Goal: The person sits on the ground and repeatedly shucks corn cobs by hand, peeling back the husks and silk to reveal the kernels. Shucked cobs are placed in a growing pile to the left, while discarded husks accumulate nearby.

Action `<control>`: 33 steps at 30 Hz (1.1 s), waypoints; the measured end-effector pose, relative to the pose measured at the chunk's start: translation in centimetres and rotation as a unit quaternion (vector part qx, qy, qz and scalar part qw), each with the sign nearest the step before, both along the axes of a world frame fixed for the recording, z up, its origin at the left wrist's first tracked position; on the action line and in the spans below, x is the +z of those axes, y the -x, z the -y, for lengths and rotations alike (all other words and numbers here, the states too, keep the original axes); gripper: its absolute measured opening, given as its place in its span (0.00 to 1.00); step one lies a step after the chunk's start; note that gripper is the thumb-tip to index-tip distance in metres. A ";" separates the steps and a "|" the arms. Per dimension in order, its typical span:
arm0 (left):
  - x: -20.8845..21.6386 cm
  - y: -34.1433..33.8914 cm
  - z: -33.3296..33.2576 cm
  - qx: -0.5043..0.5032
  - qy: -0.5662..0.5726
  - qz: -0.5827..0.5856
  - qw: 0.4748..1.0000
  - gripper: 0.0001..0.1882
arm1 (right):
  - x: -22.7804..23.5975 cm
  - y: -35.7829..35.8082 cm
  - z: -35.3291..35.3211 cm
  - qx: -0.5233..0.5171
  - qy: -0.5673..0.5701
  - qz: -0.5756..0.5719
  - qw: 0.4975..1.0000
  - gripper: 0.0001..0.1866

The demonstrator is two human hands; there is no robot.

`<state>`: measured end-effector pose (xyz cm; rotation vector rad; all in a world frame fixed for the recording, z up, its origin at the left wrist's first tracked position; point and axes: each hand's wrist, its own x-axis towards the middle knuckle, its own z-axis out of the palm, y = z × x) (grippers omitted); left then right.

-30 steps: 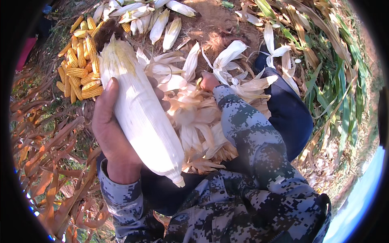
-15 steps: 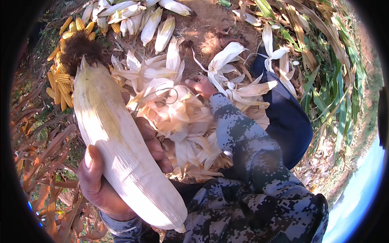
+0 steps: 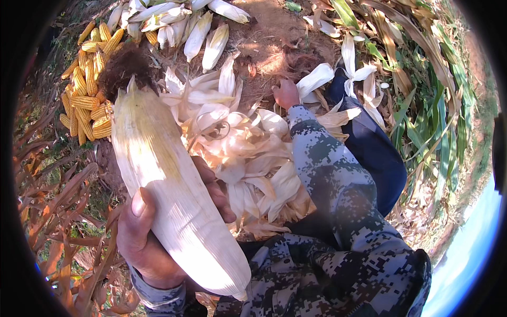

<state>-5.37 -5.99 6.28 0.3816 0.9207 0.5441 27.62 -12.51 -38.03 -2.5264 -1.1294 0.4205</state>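
Note:
A large ear of corn in its pale husk [image 3: 177, 185] lies slantwise in my left hand [image 3: 153, 238]. My thumb presses across its near side and the fingers wrap behind it. Dark brown silk [image 3: 125, 71] tufts from its far end. My right hand [image 3: 285, 95] is reached out over the ground beyond the loose husks [image 3: 248, 153]. It is beside a white husk piece [image 3: 315, 79]; whether it touches that piece I cannot tell. The right fingers are small and partly hidden.
Husked yellow cobs [image 3: 84, 103] are heaped at the left. Several unpeeled ears [image 3: 198, 37] lie at the far side. My dark trouser leg [image 3: 375, 148] stands at the right, with green and dry stalks [image 3: 438, 116] past it. Dry leaves [image 3: 53, 211] edge the left.
My right hand has moved away and to the right. The white husk piece near it has shifted right. My left hand has brought the ear slightly right, uncovering more yellow cobs.

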 end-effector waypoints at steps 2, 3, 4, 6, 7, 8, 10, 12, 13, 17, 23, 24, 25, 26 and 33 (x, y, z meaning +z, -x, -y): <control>-0.1 0.2 0.1 -0.018 -0.016 -0.019 1.000 0.50 | 0.3 -2.0 2.4 -0.044 0.048 -0.035 0.997 0.21; -0.1 0.2 0.1 0.002 -0.008 0.018 1.000 0.50 | 0.5 -2.4 3.5 -0.070 0.064 -0.041 0.995 0.22; -0.2 0.3 0.1 -0.009 -0.016 0.020 1.000 0.50 | 0.7 -2.8 4.3 -0.067 0.054 -0.046 0.995 0.22; -0.1 0.3 0.2 -0.033 -0.033 0.023 0.999 0.50 | 1.1 -2.8 5.6 -0.077 0.063 -0.061 0.993 0.23; -0.1 0.2 0.2 -0.045 -0.059 0.026 0.997 0.50 | 1.1 -2.4 5.9 -0.060 0.032 -0.075 0.995 0.28; 0.0 0.1 0.3 -0.033 -0.065 0.024 0.997 0.50 | 1.0 -1.9 5.9 -0.026 0.028 -0.066 0.997 0.29; 0.1 -0.3 0.5 -0.024 -0.064 0.009 0.998 0.49 | 0.7 -0.7 5.5 0.038 0.012 -0.034 0.999 0.32; 0.1 -0.8 0.5 0.007 -0.036 -0.001 0.999 0.49 | 0.4 0.2 4.7 0.061 0.044 -0.024 0.997 0.32; 0.1 -1.0 0.5 0.025 -0.011 0.001 1.000 0.48 | 0.4 0.5 4.1 0.071 0.072 -0.034 0.994 0.29; -0.2 -1.4 0.0 -0.062 -0.039 -0.034 0.997 0.44 | 1.6 0.6 1.9 -0.007 0.060 -0.100 0.993 0.23; -0.5 -1.0 0.6 -0.064 -0.058 -0.054 0.995 0.42 | 7.0 -3.4 -2.0 -0.161 -0.199 -0.237 0.937 0.21; -0.6 -0.9 0.7 -0.063 -0.061 -0.050 0.995 0.42 | 8.0 -4.6 -2.6 -0.161 -0.225 -0.234 0.932 0.22; -0.7 -0.9 0.8 -0.052 -0.043 -0.039 0.997 0.39 | 8.9 -5.7 -3.3 -0.164 -0.226 -0.189 0.941 0.22; -0.9 -0.9 0.9 -0.040 -0.024 -0.029 0.999 0.37 | 9.8 -6.7 -3.8 -0.152 -0.254 -0.210 0.932 0.23; -3.2 -1.2 1.2 -0.074 -0.082 -0.040 0.993 0.31 | 16.8 -10.2 -4.6 -0.131 -0.177 -0.066 0.973 0.37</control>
